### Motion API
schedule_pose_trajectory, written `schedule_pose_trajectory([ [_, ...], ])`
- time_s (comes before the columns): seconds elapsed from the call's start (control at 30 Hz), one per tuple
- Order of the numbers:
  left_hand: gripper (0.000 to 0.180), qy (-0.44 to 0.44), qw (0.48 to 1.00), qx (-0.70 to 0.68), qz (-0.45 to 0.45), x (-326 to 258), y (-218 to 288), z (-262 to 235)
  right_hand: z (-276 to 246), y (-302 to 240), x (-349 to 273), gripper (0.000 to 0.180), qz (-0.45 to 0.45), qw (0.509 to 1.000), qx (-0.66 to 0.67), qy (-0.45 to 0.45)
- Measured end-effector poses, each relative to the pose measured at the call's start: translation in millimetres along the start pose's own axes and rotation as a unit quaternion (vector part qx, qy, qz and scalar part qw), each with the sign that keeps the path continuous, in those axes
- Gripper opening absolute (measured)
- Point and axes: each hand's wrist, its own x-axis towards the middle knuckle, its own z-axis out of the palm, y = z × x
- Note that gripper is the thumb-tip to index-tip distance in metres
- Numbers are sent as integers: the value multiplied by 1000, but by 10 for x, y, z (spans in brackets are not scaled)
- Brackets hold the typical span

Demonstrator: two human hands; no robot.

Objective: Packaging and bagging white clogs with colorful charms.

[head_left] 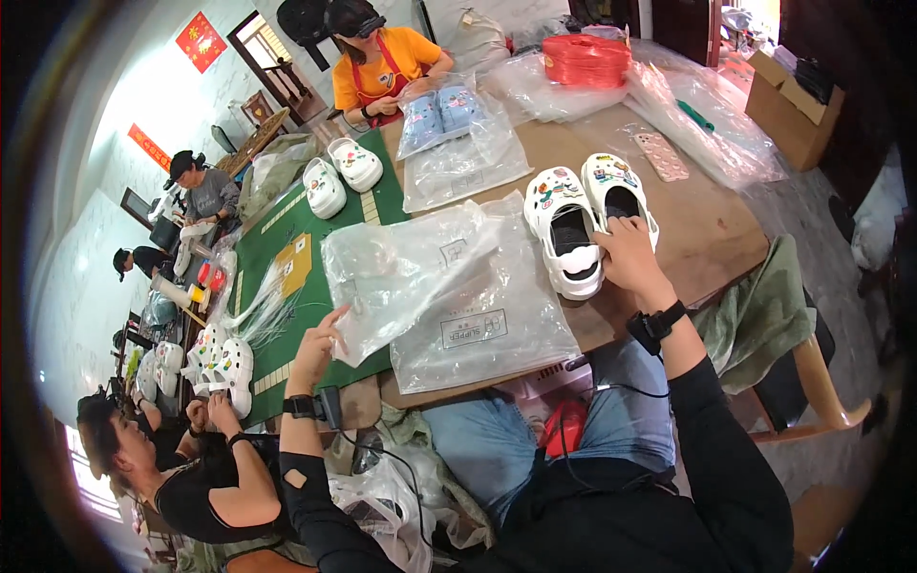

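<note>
Two white clogs (565, 229) with colourful charms stand side by side on the brown table, toes away from me. My right hand (629, 256) is closed on the heel opening of the right-hand clog (614, 172). Just left of the pair lies a clear plastic bag (521, 334) with dark print. Another clear plastic sheet or bag (392, 277) rests partly over it, its near left corner raised. At that corner, my left hand (320, 351) pinches the plastic edge between its fingers.
Across the table, a person (392, 67) handles bagged blue clogs (441, 113). More white clogs (355, 164) stand on the green mat (325, 253). A red twine roll (586, 61), clear plastic and a phone (661, 156) lie farther back. Another person (229, 477) works at left.
</note>
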Motion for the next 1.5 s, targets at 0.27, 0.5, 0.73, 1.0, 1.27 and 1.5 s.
schedule_pose_trajectory([
  [0.27,39,157,700,695,-41,-27,-281,-123,-31,1,8,17,11,1000,3,-14],
  [0.5,44,83,917,374,110,555,-39,1248,10,-46,55,18,0,1000,6,0],
  [0.73,44,7,797,600,65,448,-49,2103,31,-48,38,21,-12,1000,5,-6],
  [1.0,16,80,771,582,246,-114,-109,1639,-15,-22,47,20,-16,1000,8,-15],
  [1.27,17,67,811,580,-28,-618,-237,1420,-228,-132,207,22,80,990,18,-118],
  [1.5,41,132,836,529,61,-601,-212,1538,-157,-113,646,68,319,923,-19,-214],
])
